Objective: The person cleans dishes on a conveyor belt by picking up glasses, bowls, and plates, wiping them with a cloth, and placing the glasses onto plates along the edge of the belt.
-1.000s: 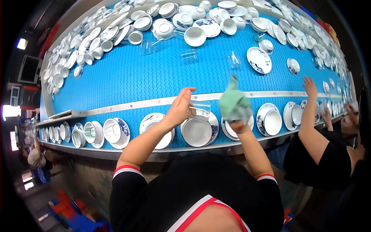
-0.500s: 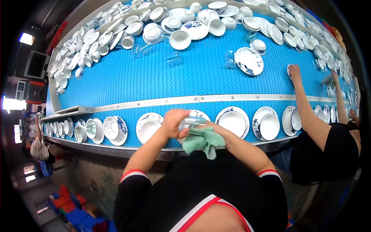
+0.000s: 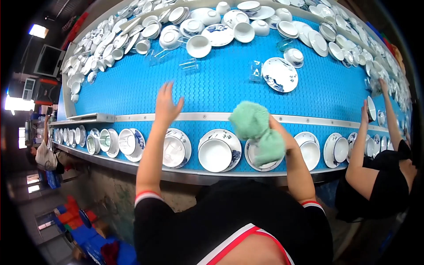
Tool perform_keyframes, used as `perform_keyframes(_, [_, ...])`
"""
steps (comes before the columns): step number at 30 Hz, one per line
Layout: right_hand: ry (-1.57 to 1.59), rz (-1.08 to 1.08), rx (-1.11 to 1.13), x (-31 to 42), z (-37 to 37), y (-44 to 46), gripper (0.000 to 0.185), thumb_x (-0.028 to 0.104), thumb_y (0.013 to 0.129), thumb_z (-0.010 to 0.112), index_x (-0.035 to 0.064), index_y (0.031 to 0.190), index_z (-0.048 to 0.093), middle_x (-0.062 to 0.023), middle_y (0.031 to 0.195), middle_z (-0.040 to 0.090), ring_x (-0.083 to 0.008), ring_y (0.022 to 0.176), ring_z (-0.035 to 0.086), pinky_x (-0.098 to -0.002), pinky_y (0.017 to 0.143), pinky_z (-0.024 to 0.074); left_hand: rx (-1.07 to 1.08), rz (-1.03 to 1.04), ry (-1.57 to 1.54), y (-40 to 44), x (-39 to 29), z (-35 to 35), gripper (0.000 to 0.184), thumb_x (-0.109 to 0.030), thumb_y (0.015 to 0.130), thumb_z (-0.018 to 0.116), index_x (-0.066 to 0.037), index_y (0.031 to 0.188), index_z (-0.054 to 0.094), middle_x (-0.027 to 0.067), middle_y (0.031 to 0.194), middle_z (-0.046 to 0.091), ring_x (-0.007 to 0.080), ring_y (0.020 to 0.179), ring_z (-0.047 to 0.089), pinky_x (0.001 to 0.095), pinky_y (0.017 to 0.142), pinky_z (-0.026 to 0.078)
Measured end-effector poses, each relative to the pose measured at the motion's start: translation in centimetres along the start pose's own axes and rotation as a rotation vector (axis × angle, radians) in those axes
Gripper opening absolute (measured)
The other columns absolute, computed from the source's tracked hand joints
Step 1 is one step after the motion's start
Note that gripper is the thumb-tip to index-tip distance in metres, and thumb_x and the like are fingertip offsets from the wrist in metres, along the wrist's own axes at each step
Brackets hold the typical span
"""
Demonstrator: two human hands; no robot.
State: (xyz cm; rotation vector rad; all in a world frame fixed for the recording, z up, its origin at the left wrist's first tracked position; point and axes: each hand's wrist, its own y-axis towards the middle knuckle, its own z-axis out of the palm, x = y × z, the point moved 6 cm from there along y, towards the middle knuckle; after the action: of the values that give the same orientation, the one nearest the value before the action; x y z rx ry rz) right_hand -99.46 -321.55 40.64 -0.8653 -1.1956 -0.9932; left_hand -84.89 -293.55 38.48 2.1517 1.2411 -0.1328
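My left hand [image 3: 168, 105] is raised over the blue belt, fingers apart and nothing in it. My right hand [image 3: 279, 130] holds a green cloth [image 3: 251, 124], which hangs over part of a plate and bowl. Below my left hand, a clear glass [image 3: 173, 151] lies in a white bowl on a patterned plate [image 3: 186, 143]. Between my forearms a white bowl [image 3: 214, 155] rests on another patterned plate [image 3: 236, 148]. Farther up the belt are a glass [image 3: 189, 66], another glass [image 3: 255, 71] and a large blue-patterned plate [image 3: 280, 75].
Many white bowls and plates [image 3: 207, 17] are piled along the far side. A metal rail [image 3: 204, 116] divides the belt from the near row of plates with bowls. At the right, a co-worker's arms [image 3: 358, 145] reach over the belt, one hand at a bowl [image 3: 371, 108].
My left hand has let go of the glass, which now lies in a bowl, and has moved up and left. My right hand has moved right with the cloth.
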Motion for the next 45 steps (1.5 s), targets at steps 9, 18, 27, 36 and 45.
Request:
perform_keyframes(9, [0.371,0.041,-0.465,-6.4,-11.2,-8.1,0.056,0.034,0.086,0.045,0.0045,0.13,0.029,-0.0136,0.116,0.047,-0.0266,0.095,0.052,-0.0385,0.075,0.0486,0.464,-0.1,0.611,11.5,2.1,14.6,0.049,-0.006,0.066,0.059,-0.005,0.113,0.047,0.0128,0.113,0.052,0.0328,0.102,0.048,0.0409,0.083,0.041])
perform_keyframes(18, [1.366,0.095,-0.021,-4.6,-9.5,-10.1,0.056,0.049,0.086,0.031,0.0082,0.123,0.04,-0.0113,0.118,0.047,-0.0236,0.101,0.05,-0.0313,0.057,0.0511,0.346,0.686,-0.449,2.0,-25.3,8.0,0.04,-0.014,0.066,0.071,-0.009,0.102,0.056,0.0123,0.109,0.053,0.0276,0.099,0.053,0.0327,0.079,0.047])
perform_keyframes(27, [0.118,0.03,-0.303,-0.4,-12.2,-14.6,0.035,0.024,0.071,0.059,0.0063,0.102,0.058,-0.0113,0.09,0.062,-0.0243,0.072,0.061,-0.0319,0.064,0.0493,0.331,0.133,-0.793,0.8,-36.6,12.4,0.025,-0.024,0.082,0.049,0.0,0.083,0.055,0.0118,0.07,0.056,0.0225,0.055,0.053,0.031,0.051,0.042])
perform_keyframes(36, [-1.368,-0.731,-0.595,7.5,-20.1,-19.7,0.017,0.016,0.068,0.057,0.013,0.084,0.063,-0.0012,0.093,0.063,-0.021,0.073,0.06,-0.0335,0.061,0.0477,0.651,-0.684,-1.271,0.6,-39.6,19.2,0.045,-0.041,0.092,0.028,-0.004,0.081,0.05,0.0039,0.066,0.049,0.0091,0.054,0.041,0.0238,0.049,0.031])
perform_keyframes(45, [-0.23,-0.214,-0.337,4.9,-24.1,-18.8,0.009,0.016,0.077,0.057,0.0069,0.077,0.055,-0.0012,0.069,0.056,-0.0112,0.061,0.053,-0.0224,0.053,0.0398,-0.018,0.206,-0.775,2.0,-48.1,14.9,0.061,-0.049,0.074,0.058,0.001,0.107,0.044,0.0133,0.068,0.054,0.0263,0.051,0.052,0.0334,0.047,0.041])
